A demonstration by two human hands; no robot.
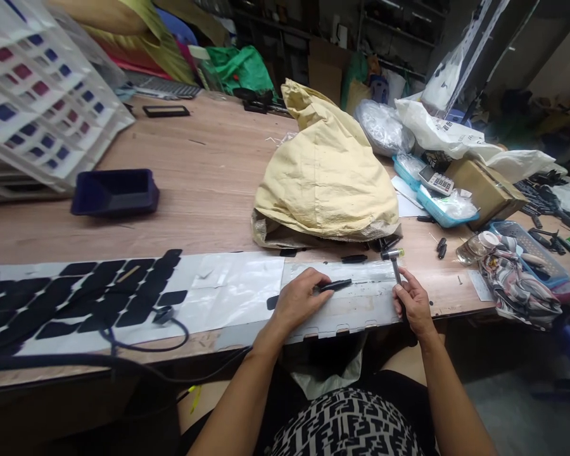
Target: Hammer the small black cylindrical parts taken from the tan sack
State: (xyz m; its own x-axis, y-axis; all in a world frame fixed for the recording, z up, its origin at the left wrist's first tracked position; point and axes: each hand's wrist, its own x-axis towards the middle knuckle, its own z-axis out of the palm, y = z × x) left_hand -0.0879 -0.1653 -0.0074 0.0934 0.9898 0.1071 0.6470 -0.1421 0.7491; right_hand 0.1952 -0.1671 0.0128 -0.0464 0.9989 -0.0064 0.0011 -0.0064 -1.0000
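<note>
My left hand [304,296] is closed on a slim black piece [336,285], its tapered end pointing right above a grey-white board [327,313] at the table's front edge. A small hammer [397,273] is gripped upright in my right hand [412,303], the fingers wrapped round its dark handle. The hammer's head has a yellowish tip on its right side and stands to the right of the black piece, apart from it. Another slim black piece [354,258] lies just behind the board. What exactly the black pieces are is too small to tell.
A large yellow cloth sack [327,171] stands behind the board. To the left are a dark blue tray [115,193], a white crate [42,95] and flat black pads [104,291] with a cable. On the right are a glass jar [475,248], blue baskets and a carton [484,183].
</note>
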